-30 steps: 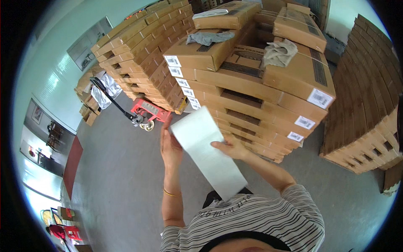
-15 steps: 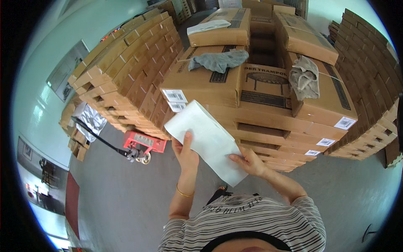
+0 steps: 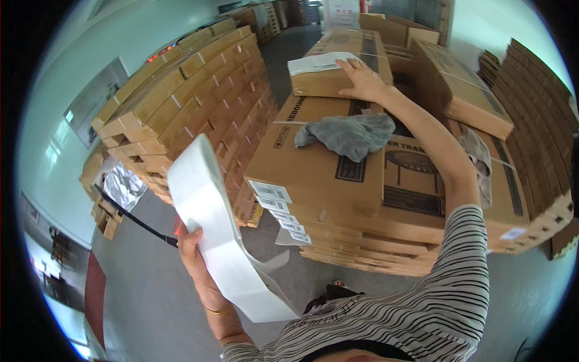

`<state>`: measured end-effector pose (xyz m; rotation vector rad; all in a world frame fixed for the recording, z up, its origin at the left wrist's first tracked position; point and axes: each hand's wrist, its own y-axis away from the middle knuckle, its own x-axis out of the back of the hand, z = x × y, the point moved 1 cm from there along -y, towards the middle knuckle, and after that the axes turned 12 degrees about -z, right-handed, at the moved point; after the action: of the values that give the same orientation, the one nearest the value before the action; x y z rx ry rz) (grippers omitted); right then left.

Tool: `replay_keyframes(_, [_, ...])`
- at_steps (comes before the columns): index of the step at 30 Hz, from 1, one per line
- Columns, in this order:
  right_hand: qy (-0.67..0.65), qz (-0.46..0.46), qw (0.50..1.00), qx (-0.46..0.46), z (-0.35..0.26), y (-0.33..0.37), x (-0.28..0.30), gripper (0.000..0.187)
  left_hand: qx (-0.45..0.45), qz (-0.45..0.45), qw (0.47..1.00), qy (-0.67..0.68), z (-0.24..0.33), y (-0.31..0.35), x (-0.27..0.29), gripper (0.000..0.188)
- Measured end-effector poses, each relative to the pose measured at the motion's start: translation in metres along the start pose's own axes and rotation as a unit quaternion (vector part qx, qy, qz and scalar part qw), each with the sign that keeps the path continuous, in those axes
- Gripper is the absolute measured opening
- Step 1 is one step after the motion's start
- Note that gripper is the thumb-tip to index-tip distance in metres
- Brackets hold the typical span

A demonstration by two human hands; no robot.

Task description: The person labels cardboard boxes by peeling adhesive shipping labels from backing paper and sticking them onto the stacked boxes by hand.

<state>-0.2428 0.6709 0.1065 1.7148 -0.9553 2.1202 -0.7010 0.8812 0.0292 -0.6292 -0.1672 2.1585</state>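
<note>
A long folded strip of white paper [image 3: 211, 232] hangs from my left hand [image 3: 192, 259]. Its thumb presses on the strip's face, and loose layers of paper curl away near the lower end. My right hand [image 3: 367, 83] reaches far forward over the stacked cartons, fingers stretched and thumb apart. Its fingertips touch the right end of another white paper strip [image 3: 313, 64], which lies on the top carton [image 3: 344, 45]. Just below that hand, a crumpled grey cloth [image 3: 347, 134] rests on a lower carton [image 3: 319, 163].
White barcode labels [image 3: 271, 192] line the near corner of the stack. A second cloth [image 3: 476, 157] lies on its right side. Tall carton stacks stand at left [image 3: 199, 102] and right [image 3: 540, 114]. The black handle [image 3: 136, 218] of a pallet jack slants across the left floor.
My right hand has let go of the held strip and reached forward to the one on the top carton. My left hand has moved left and down, still holding its strip.
</note>
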Motion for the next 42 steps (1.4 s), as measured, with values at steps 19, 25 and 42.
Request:
replay_keyframes(19, [0.059,0.086,0.993,0.052,0.003,-0.15,-0.074,0.062,0.189,-0.316,0.908,-0.198,0.003,-0.188,-0.062,0.07])
replay_keyframes(25, [0.017,-0.072,0.997,0.032,-0.029,-0.156,-0.052,0.042,0.27,-0.398,0.857,-0.186,-0.028,-0.254,-0.072,0.062])
replay_keyframes(42, [-0.205,0.323,0.908,-0.173,0.037,0.045,0.145,0.032,-0.27,-0.622,0.497,-0.542,-0.19,-0.364,-0.209,0.055])
